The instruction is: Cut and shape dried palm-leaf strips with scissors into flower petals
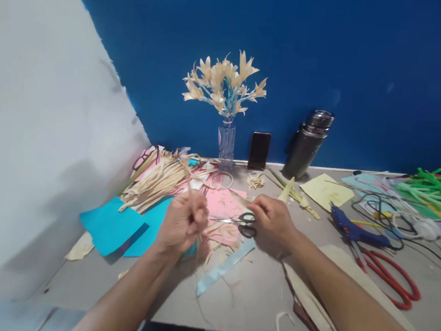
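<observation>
At the near side, the grey worktop (pixel 253 306) is carrying a light blue strip (pixel 226 267), which is lying slantwise below the hands. To the right, past the right forearm, red-handled scissors (pixel 409 297) are resting.

The left hand (pixel 188 217) is curling its fingers tightly inward and appears to be holding a pale husk strand (pixel 189 175), which is rising above the knuckles; blur is obscuring its edges. The right hand (pixel 272 217) is pressing thumb to fingertip without visible gap, apparently on the end of a narrow pale strip (pixel 240 196). Whether strand and strip are forming one piece cannot be told. Black-handled scissors (pixel 246 225) are sitting just beside the right hand, blades pointing left; whether its lower fingers are bearing them cannot be confirmed.

Assessment: the step in hand appears to be the working of narrow husk pieces between both grips. The next move is judged to be calling for a steady pinch, with the left fingers staying clear of the blade tips.

Farther off, a husk bundle (pixel 154 182) is lying to the left. At the back, a clear bottle (pixel 226 142) is holding pale husk flowers (pixel 223 80); a phone (pixel 259 151) and a dark thermos flask (pixel 305 150) are standing to its right.
</observation>
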Demonstrator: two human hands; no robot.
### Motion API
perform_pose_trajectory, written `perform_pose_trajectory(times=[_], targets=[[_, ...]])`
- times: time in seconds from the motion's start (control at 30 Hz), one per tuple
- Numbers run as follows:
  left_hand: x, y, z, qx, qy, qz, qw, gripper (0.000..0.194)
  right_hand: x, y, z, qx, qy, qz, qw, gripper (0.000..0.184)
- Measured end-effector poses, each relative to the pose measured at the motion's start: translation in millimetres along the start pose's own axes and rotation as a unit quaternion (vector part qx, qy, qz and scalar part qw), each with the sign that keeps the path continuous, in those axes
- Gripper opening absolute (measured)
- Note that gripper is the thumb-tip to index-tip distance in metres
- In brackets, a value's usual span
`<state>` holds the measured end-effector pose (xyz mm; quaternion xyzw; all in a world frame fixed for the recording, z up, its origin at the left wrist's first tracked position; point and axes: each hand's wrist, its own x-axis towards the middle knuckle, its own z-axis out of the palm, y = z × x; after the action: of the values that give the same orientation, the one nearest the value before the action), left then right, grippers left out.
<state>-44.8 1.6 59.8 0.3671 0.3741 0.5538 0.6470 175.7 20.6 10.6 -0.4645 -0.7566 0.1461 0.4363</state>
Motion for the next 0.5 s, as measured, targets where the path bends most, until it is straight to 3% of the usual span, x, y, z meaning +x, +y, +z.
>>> perform_pose_trajectory(times=[0.1, 0.27, 0.4, 0.5], targets=[[9.3, 4.8, -4.5, -0.009, 0.034, 0.029, 0.999, 0.030, 5.8, 1.8, -6.5, 0.050, 0.027, 0.062, 0.996, 0.032], [11.3, -22.2, 4.7, 0.073, 0.034, -0.016, 0.997, 0.030, 1.2, -19.8, -6.0, 0.152, -0.018, 0.083, 0.985, 0.029], [-0.7, -38.5, 17.1, 0.131, -0.031, -0.042, 0.990, 0.026, -3.9, -27.2, 1.5, 0.180, -0.042, 0.099, 0.978, 0.033], [-8.0, -41.0, 21.7, 0.163, -0.050, -0.016, 0.985, 0.033, -5.6, -28.3, 7.3, 0.144, -0.049, 0.089, 0.984, 0.036]])
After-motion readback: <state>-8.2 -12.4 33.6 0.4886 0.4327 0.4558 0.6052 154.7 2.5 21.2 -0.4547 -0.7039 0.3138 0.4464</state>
